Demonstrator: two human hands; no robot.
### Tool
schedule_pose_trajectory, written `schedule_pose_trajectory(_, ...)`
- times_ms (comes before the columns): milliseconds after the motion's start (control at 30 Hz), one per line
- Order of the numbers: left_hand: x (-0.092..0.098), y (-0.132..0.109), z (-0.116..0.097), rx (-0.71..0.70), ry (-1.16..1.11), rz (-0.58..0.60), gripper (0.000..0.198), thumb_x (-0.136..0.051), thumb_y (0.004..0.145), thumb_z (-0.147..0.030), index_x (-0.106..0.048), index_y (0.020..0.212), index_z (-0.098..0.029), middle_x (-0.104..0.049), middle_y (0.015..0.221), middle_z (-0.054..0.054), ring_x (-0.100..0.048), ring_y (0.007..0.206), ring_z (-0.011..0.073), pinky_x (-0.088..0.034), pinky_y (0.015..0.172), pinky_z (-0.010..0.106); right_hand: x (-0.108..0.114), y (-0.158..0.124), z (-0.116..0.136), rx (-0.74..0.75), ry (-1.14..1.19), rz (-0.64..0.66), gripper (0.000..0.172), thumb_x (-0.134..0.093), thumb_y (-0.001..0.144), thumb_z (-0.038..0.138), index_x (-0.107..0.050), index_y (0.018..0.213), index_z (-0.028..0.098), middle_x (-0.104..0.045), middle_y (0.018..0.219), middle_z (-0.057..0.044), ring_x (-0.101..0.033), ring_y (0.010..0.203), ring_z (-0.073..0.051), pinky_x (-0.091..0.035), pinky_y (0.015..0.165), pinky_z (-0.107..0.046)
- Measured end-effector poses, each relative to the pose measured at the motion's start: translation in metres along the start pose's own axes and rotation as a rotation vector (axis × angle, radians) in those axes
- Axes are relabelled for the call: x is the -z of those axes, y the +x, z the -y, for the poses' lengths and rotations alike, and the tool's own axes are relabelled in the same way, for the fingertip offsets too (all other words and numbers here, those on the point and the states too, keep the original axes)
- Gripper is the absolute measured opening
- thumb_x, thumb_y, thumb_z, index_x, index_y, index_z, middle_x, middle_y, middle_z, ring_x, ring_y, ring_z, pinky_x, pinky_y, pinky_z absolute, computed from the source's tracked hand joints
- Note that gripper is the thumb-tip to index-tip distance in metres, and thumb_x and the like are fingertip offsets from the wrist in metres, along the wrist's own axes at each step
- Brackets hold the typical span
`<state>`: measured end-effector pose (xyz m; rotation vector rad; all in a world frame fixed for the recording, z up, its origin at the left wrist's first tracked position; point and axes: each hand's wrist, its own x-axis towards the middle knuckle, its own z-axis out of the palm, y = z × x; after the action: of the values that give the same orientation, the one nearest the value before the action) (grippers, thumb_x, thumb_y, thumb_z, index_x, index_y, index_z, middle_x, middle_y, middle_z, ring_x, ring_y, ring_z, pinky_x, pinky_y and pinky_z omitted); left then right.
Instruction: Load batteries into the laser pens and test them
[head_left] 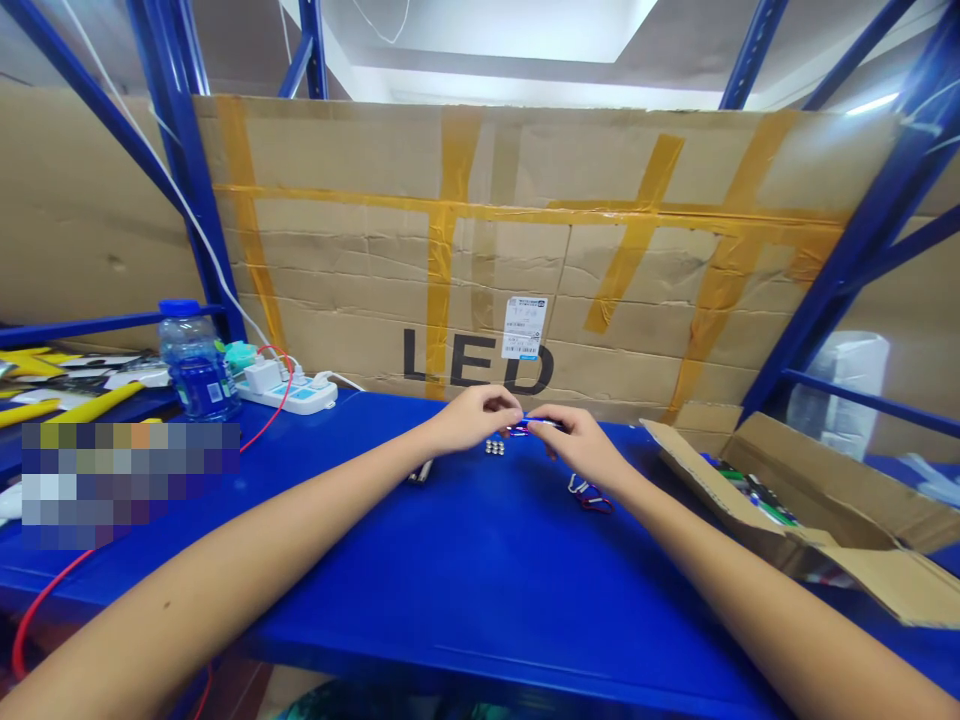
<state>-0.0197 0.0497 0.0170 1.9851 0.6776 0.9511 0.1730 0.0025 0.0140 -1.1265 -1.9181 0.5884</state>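
I had both forearms reaching forward from the lower corners and converging, the fingertips almost meeting. The left hand (480, 416), fingers curled into a loop with the thumb, pinched one end of a small, shiny blue-and-red piece (519, 431); the right hand (576, 436), knuckles up and fingers pointing across toward the left one, gripped its other end. So the piece sat between the two hands, too small for me to name. Just below the left fingertips, round, silvery metal discs (494, 448) stood in a tight grid on the smooth blue tabletop (480, 590). On the near side of the right hand lay glossy carabiner clips (591, 499), red and silver. A black object (421, 473) showed partly beneath the left wrist. Well right of the right hand, a creased cardboard box (847, 480) gaped, flaps spread.
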Motion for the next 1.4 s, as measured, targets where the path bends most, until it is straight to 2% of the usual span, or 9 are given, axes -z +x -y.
schedule_pose_trajectory(100, 0.012, 0.015, 0.002, -0.031, 0.146, 0.026, 0.012, -0.062, 0.082, -0.025, -0.062, 0.088, -0.015, -0.066, 0.075, 0.003, -0.061, 0.069, 0.0146, -0.048, 0.065, 0.028, 0.004, 0.025, -0.008, 0.024, -0.048, 0.118, 0.032, -0.052, 0.088, 0.039, -0.07, 0.098, 0.015, -0.068, 0.073, -0.003, -0.053, 0.053, -0.013, -0.044, 0.056, -0.027)
schedule_pose_trajectory(167, 0.023, 0.027, 0.011, -0.06, 0.269, -0.021, 0.009, -0.06, 0.082, -0.022, -0.063, 0.087, -0.015, -0.067, 0.078, 0.004, -0.062, 0.072, 0.0148, -0.048, 0.066, 0.027, 0.008, 0.046, -0.018, 0.098, -0.133, 0.11, 0.028, -0.054, 0.087, 0.029, -0.07, 0.105, 0.016, -0.072, 0.089, -0.006, -0.063, 0.075, -0.017, -0.049, 0.072, -0.03)
schedule_pose_trajectory(200, 0.03, 0.034, 0.017, -0.074, 0.347, -0.05, 0.008, -0.06, 0.082, -0.02, -0.064, 0.087, -0.015, -0.067, 0.081, 0.004, -0.062, 0.075, 0.0151, -0.048, 0.068, 0.027, 0.009, 0.056, -0.025, 0.116, -0.176, 0.107, 0.026, -0.055, 0.086, 0.023, -0.07, 0.105, 0.017, -0.073, 0.099, -0.007, -0.065, 0.088, -0.019, -0.049, 0.081, -0.031)
schedule_pose_trajectory(267, 0.041, 0.048, 0.031, -0.062, 0.444, -0.072, 0.009, -0.059, 0.082, -0.018, -0.065, 0.088, -0.015, -0.068, 0.082, 0.004, -0.062, 0.076, 0.0155, -0.048, 0.068, 0.027, 0.009, 0.075, -0.039, 0.095, -0.257, 0.083, 0.025, -0.054, 0.084, 0.015, -0.07, 0.103, 0.017, -0.072, 0.106, -0.008, -0.064, 0.098, -0.021, -0.047, 0.089, -0.033)
schedule_pose_trajectory(533, 0.061, 0.082, 0.089, 0.004, 0.655, -0.042, 0.014, -0.059, 0.083, -0.019, -0.072, 0.089, -0.015, -0.074, 0.093, 0.008, -0.066, 0.088, 0.0205, -0.049, 0.081, 0.031, -0.012, 0.113, -0.085, 0.066, -0.618, 0.017, 0.029, -0.049, 0.085, 0.006, -0.072, 0.099, 0.017, -0.073, 0.103, -0.008, -0.065, 0.097, -0.02, -0.045, 0.086, -0.027)
schedule_pose_trajectory(667, 0.063, 0.09, 0.105, 0.072, 0.678, 0.063, 0.018, -0.058, 0.083, -0.022, -0.073, 0.089, -0.015, -0.074, 0.095, 0.009, -0.066, 0.089, 0.0217, -0.049, 0.083, 0.032, -0.019, 0.116, -0.095, 0.017, -0.722, 0.062, 0.031, -0.047, 0.086, 0.009, -0.074, 0.097, 0.019, -0.074, 0.102, -0.007, -0.065, 0.096, -0.02, -0.045, 0.083, -0.025)
schedule_pose_trajectory(900, 0.059, 0.099, 0.112, 0.091, 0.69, 0.096, 0.017, -0.059, 0.081, -0.019, -0.074, 0.085, -0.015, -0.074, 0.092, 0.01, -0.066, 0.088, 0.0238, -0.048, 0.083, 0.033, -0.019, 0.117, -0.104, -0.073, -0.744, 0.104, 0.035, -0.046, 0.087, 0.01, -0.074, 0.105, 0.018, -0.073, 0.108, -0.009, -0.064, 0.101, -0.02, -0.044, 0.088, -0.025)
schedule_pose_trajectory(1167, 0.054, 0.094, 0.107, 0.134, 0.682, 0.093, 0.02, -0.056, 0.072, -0.009, -0.074, 0.076, -0.016, -0.074, 0.083, 0.006, -0.066, 0.078, 0.0206, -0.048, 0.074, 0.028, -0.023, 0.115, -0.101, -0.078, -0.723, 0.149, 0.037, -0.044, 0.082, 0.009, -0.075, 0.099, 0.019, -0.074, 0.101, -0.009, -0.065, 0.092, -0.022, -0.044, 0.077, -0.027)
schedule_pose_trajectory(1400, 0.052, 0.087, 0.104, 0.094, 0.675, 0.105, 0.026, -0.055, 0.079, -0.019, -0.075, 0.095, -0.018, -0.074, 0.1, 0.006, -0.065, 0.093, 0.022, -0.048, 0.083, 0.029, -0.03, 0.114, -0.098, 0.031, -0.689, 0.162, 0.037, -0.045, 0.08, 0.01, -0.074, 0.103, 0.017, -0.073, 0.106, -0.01, -0.064, 0.096, -0.022, -0.044, 0.082, -0.026)
